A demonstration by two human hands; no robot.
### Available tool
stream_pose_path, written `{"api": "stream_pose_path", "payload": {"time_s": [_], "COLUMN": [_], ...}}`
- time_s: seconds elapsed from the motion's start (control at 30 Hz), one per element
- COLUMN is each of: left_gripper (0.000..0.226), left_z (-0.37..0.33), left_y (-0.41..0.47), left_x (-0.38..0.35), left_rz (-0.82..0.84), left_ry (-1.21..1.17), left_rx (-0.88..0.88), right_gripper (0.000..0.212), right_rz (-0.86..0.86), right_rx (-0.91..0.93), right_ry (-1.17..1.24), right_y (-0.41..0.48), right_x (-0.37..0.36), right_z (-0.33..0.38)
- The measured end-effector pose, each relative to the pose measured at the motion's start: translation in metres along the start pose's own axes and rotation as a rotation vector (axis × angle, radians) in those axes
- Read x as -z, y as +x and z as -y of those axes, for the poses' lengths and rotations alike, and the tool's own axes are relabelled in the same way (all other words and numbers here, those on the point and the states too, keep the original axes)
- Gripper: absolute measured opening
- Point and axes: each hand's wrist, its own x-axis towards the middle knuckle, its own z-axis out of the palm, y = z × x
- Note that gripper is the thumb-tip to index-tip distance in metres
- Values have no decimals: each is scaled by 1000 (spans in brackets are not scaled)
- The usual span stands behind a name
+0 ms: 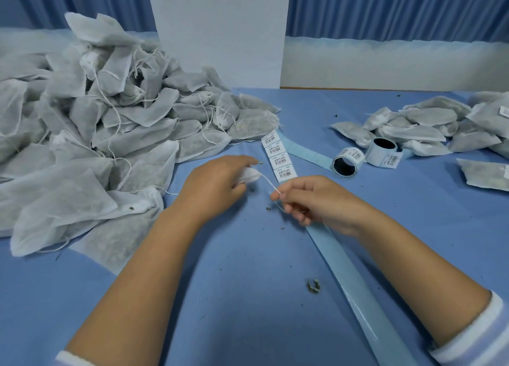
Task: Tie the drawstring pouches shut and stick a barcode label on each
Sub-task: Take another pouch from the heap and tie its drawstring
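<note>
My left hand (217, 183) grips the gathered white neck of a drawstring pouch (251, 176); most of the pouch is hidden under the hand. My right hand (311, 200) pinches the pouch's white drawstring (268, 182), which runs taut between the two hands. Just beyond them lies a strip of barcode labels (279, 159) on blue backing paper. The peeled blue backing (355, 280) trails under my right hand toward the near edge.
A big heap of white pouches (96, 123) fills the left side. A smaller pile of pouches (429, 126) lies at the right. Two label rolls (345, 163) (382, 152) stand between. Herb crumbs (312, 285) dot the blue tablecloth (248, 296). A white board (220, 32) stands behind.
</note>
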Motion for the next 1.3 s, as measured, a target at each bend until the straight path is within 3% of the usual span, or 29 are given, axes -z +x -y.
{"api": "stream_pose_path", "payload": {"time_s": [0.17, 0.3, 0.5, 0.6, 0.7, 0.8, 0.93, 1.1, 1.3], "left_gripper": [39, 5, 18, 8, 10, 11, 14, 8, 23], "left_z": [-14, -26, -36, -42, -46, -44, -36, -32, -40], "left_y": [-4, -7, -10, -13, -10, -6, -7, -8, -12], "left_x": [-1, 1, 9, 8, 6, 4, 1, 3, 4], "left_rz": [143, 206, 261, 212, 36, -40, -128, 19, 284], "left_ry": [-189, -546, -744, -970, -1194, -1174, -796, -550, -813], "left_rx": [-41, 16, 26, 35, 155, 230, 205, 150, 160], "right_gripper": [21, 23, 5, 8, 3, 7, 8, 9, 12], "right_rz": [-52, -201, -401, -458, -440, -399, -415, -499, -400], "right_rx": [111, 212, 439, 503, 544, 596, 684, 730, 584], "right_ry": [35, 20, 20, 31, -53, -244, -478, -597, -434], "right_y": [-2, -2, -1, 1, 2, 1, 0, -2, 0], "right_x": [1, 4, 8, 6, -3, -9, -9, 3, 6], "right_z": [6, 8, 7, 3, -2, -7, -7, -4, -2]}}
